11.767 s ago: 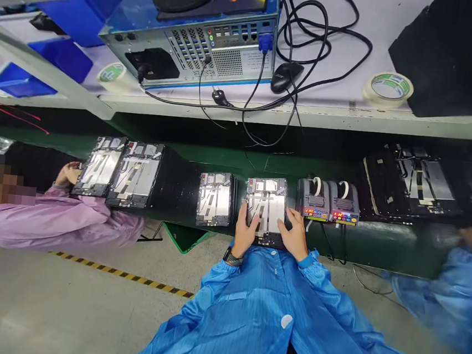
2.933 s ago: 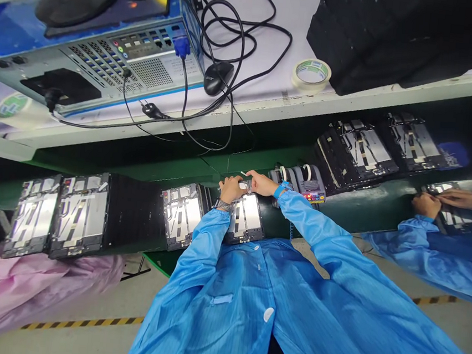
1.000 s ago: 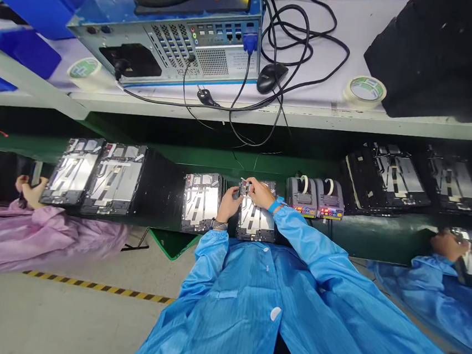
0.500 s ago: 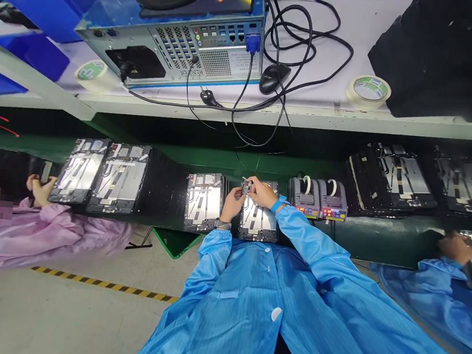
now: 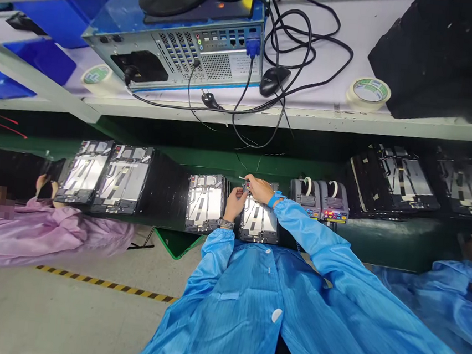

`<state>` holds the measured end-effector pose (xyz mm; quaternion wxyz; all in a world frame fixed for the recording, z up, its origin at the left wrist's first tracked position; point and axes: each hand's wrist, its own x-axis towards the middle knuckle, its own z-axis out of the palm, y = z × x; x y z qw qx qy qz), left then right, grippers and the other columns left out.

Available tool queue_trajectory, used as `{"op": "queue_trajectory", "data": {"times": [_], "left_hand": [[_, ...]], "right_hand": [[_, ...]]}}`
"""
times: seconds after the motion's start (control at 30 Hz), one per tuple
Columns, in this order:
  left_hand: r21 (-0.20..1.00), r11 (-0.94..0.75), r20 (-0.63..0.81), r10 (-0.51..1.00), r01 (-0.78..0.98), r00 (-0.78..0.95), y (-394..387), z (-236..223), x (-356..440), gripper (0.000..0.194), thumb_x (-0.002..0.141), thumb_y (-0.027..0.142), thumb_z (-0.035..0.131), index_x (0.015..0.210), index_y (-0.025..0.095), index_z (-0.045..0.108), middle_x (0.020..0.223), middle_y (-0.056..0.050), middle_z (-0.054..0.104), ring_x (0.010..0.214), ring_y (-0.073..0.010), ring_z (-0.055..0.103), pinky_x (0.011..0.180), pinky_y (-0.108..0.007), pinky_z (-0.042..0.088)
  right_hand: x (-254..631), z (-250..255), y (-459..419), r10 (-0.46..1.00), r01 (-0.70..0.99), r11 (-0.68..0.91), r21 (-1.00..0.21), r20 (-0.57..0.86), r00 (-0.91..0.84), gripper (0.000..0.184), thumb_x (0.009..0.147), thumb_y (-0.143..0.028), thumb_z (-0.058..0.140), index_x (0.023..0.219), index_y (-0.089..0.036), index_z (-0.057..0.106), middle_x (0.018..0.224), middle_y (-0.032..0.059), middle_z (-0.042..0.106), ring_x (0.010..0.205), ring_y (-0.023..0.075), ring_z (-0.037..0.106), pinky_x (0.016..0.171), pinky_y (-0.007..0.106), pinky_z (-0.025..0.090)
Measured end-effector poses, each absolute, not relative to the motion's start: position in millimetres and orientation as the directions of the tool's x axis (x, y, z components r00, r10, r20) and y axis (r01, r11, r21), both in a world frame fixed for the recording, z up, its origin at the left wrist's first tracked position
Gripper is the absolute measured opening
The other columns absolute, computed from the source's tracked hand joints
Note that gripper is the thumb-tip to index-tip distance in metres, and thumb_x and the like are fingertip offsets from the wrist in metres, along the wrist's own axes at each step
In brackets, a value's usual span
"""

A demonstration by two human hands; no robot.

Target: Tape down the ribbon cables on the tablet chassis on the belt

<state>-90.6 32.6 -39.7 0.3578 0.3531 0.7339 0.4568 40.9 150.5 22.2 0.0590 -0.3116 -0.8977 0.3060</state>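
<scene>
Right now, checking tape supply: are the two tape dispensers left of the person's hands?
No, the two tape dispensers stand to the right of the right hand and the left hand.

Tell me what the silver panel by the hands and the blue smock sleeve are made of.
The silver panel looks like metal sheet or foil: its surface is bright and reflective, though the look can't settle which. The blue smock sleeve looks like thin synthetic fabric: it has a glossy sheen, soft creases and fine lines running through the cloth.
</scene>
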Motion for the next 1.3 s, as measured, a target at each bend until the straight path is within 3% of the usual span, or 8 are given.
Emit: {"op": "queue_trajectory", "data": {"times": [0.27, 0.4, 0.53, 0.6, 0.7, 0.83, 1.0, 1.3], "left_hand": [[0.920, 0.344, -0.198, 0.823, 0.189, -0.533, 36.7, -48.4, -87.6, 0.029, 0.089, 0.038, 0.069, 0.109, 0.019, 0.061, 0.105, -0.009, 0.068, 0.096, -0.0185, 0.067, 0.092, -0.037, 0.054], [0.915, 0.355, -0.213, 0.829, 0.192, -0.518, 40.2, -47.7, -90.9, 0.028, 0.089, 0.036, 0.070, 0.108, 0.019, 0.061, 0.106, -0.008, 0.068, 0.094, -0.0173, 0.066, 0.091, -0.036, 0.054], [0.918, 0.348, -0.215, 0.843, 0.193, -0.493, 43.2, -44.5, -94.5, 0.030, 0.086, 0.035, 0.073, 0.109, 0.019, 0.061, 0.108, -0.008, 0.069, 0.093, -0.0167, 0.066, 0.092, -0.036, 0.054], [0.922, 0.347, -0.226, 0.842, 0.171, -0.490, 43.8, -42.6, -95.2, 0.032, 0.085, 0.035, 0.074, 0.109, 0.019, 0.061, 0.110, -0.009, 0.069, 0.094, -0.0168, 0.066, 0.092, -0.036, 0.054], [0.932, 0.336, -0.236, 0.844, 0.134, -0.481, 43.6, -39.7, -94.5, 0.034, 0.085, 0.034, 0.074, 0.112, 0.019, 0.060, 0.114, -0.009, 0.068, 0.099, -0.0174, 0.066, 0.093, -0.036, 0.054], [0.952, 0.275, -0.178, 0.858, 0.137, -0.482, 42.6, -34.8, -92.5, 0.037, 0.085, 0.027, 0.070, 0.119, 0.023, 0.056, 0.126, -0.009, 0.064, 0.110, -0.0183, 0.064, 0.095, -0.034, 0.054], [0.964, 0.208, -0.109, 0.876, 0.164, -0.470, 43.0, -30.5, -91.5, 0.051, 0.084, 0.018, 0.066, 0.132, 0.026, 0.049, 0.143, -0.010, 0.053, 0.119, -0.0188, 0.062, 0.096, -0.032, 0.053], [0.964, 0.191, -0.098, 0.901, 0.184, -0.423, 43.2, -28.9, -91.4, 0.037, 0.085, 0.015, 0.061, 0.121, 0.025, 0.060, 0.138, -0.008, 0.055, 0.121, -0.0191, 0.061, 0.098, -0.033, 0.054]], "right_hand": [[42.4, 14.8, 150.7, 0.540, 0.425, 0.663, -0.617, 0.001, -0.841, 0.048, 0.086, -0.004, 0.050, 0.130, -0.023, 0.054, 0.108, 0.0041, 0.066, 0.086, 0.0184, 0.059, 0.067, 0.026, 0.033], [45.1, 15.5, 151.8, 0.566, 0.465, 0.616, -0.636, -0.053, -0.822, 0.045, 0.089, -0.008, 0.050, 0.131, -0.022, 0.054, 0.100, 0.0029, 0.067, 0.077, 0.0177, 0.056, 0.065, 0.027, 0.032], [55.9, 22.6, 142.7, 0.647, 0.472, 0.520, -0.712, -0.033, -0.762, 0.046, 0.086, -0.009, 0.054, 0.131, -0.021, 0.055, 0.109, 0.0064, 0.065, 0.092, 0.0204, 0.058, 0.075, 0.028, 0.040], [64.0, 25.0, 129.7, 0.729, 0.423, 0.344, -0.838, -0.045, -0.683, 0.044, 0.085, -0.014, 0.059, 0.129, -0.021, 0.056, 0.108, 0.0066, 0.064, 0.093, 0.0204, 0.059, 0.077, 0.029, 0.043], [74.6, 24.0, 100.4, 0.756, 0.132, -0.222, -0.966, -0.257, -0.603, 0.041, 0.083, -0.026, 0.066, 0.123, -0.021, 0.057, 0.090, 0.0019, 0.065, 0.069, 0.0154, 0.055, 0.061, 0.026, 0.042], [76.3, 18.9, 66.2, 0.614, -0.262, -0.728, -0.634, -0.431, -0.662, 0.048, 0.078, -0.031, 0.073, 0.122, -0.022, 0.056, 0.082, 0.0008, 0.067, 0.055, 0.0118, 0.050, 0.049, 0.023, 0.036], [66.4, 15.5, 65.2, 0.561, -0.373, -0.816, -0.441, -0.452, -0.693, 0.037, 0.082, -0.027, 0.067, 0.117, -0.021, 0.058, 0.086, 0.0026, 0.069, 0.060, 0.0127, 0.055, 0.052, 0.024, 0.041], [58.1, 19.1, 76.8, 0.480, -0.338, -0.874, -0.349, -0.503, -0.719, 0.019, 0.089, -0.033, 0.059, 0.102, -0.019, 0.060, 0.088, 0.0045, 0.067, 0.062, 0.0135, 0.053, 0.055, 0.024, 0.042]]}}
